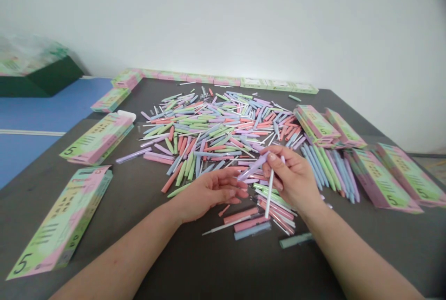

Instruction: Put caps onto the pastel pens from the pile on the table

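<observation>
My right hand (294, 177) is closed around a lilac pen barrel (253, 168) and a thin white refill (269, 195) that hangs down from the fingers. My left hand (212, 191) lies palm up beside it with its fingers loosely curled and apart, the fingertips close to the tip of the lilac barrel, and it holds nothing. Both hands hover over the near edge of a big heap of pastel pen parts (216, 135) in pink, green, blue and lilac on a dark table (216, 263).
Flat pink-and-green boxes marked "5" lie at the left (61, 223) (99, 137) and the right (379, 181) (317, 123), with more along the table's far edge (223, 79). A row of assembled pens (327, 165) lies right of my hand. A green crate (38, 75) stands on the blue floor.
</observation>
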